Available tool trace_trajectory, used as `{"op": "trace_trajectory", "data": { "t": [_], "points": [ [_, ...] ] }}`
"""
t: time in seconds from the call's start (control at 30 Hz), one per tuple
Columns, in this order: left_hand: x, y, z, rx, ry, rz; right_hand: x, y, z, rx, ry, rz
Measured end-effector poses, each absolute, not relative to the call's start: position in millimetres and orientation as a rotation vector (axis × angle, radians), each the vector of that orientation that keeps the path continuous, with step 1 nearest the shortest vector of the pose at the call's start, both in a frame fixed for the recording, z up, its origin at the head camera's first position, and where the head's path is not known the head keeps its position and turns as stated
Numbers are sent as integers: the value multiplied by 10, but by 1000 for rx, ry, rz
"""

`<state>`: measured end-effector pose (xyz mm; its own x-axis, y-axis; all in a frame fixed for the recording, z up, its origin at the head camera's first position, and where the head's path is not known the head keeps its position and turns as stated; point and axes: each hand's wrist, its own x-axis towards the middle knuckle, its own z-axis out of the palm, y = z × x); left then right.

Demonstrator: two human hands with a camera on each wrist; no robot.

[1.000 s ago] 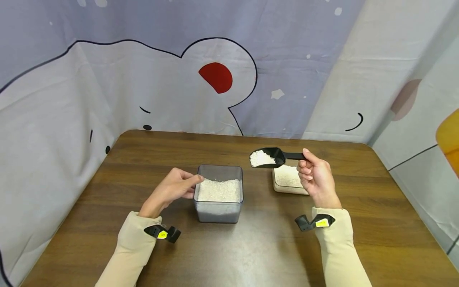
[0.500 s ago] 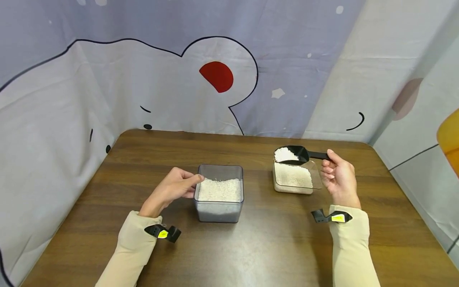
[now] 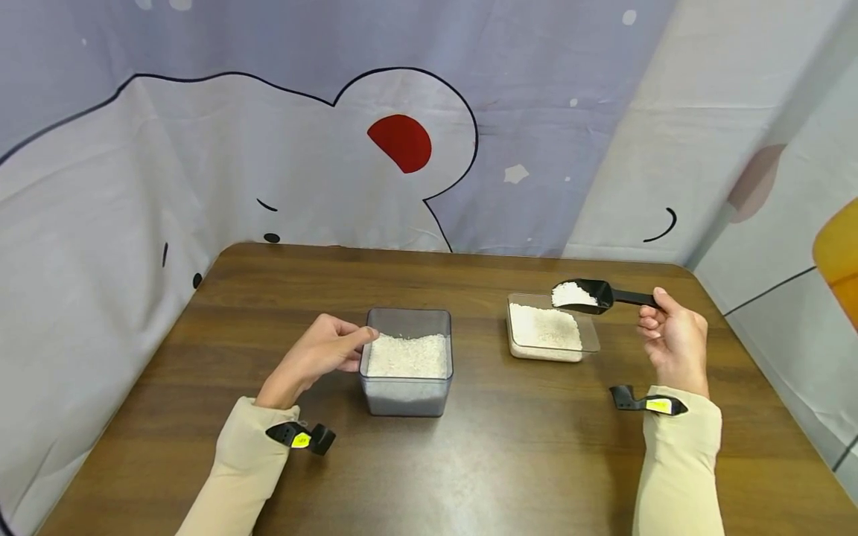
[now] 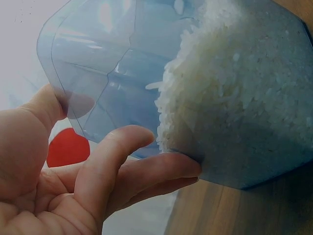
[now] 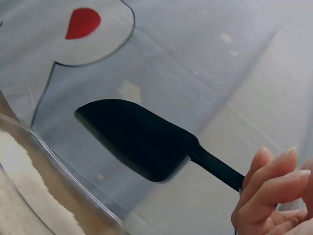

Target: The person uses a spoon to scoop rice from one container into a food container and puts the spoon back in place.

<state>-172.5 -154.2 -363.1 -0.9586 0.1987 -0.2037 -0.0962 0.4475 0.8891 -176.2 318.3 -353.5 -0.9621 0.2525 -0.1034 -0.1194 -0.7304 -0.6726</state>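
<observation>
My left hand point(image 3: 322, 353) grips the left rim of a smoky plastic container point(image 3: 405, 406), thumb over the edge and fingers along the outer wall. White rice point(image 4: 244, 83) lies in this container, below its rim. On the right, my right hand point(image 3: 677, 339) holds a black scoop point(image 3: 602, 296) by the end of its handle. The scoop lies nearly level in the air, and a heap of rice point(image 3: 571, 295) shows in its bowl. It overlaps the back right corner of a shallow clear box point(image 3: 526, 299) that also has rice in it. The right wrist view shows the scoop's underside point(image 5: 142, 142).
Both containers stand on a brown wooden table point(image 3: 462, 461), the shallow box to the right of the smoky one. A printed cloth point(image 3: 302, 164) hangs behind the table's far edge and along its sides.
My right hand has carried the loaded scoop rightward, from left of the shallow box to over its back right corner. The left hand and both containers have stayed in place.
</observation>
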Motion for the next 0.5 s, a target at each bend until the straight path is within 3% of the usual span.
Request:
{"op": "trace_trajectory", "data": {
  "t": [0.5],
  "points": [
    [-1730,-1536,-3640,70,2402,1533,-1635,3387,-3499,-432,-1390,2405]
  ]
}}
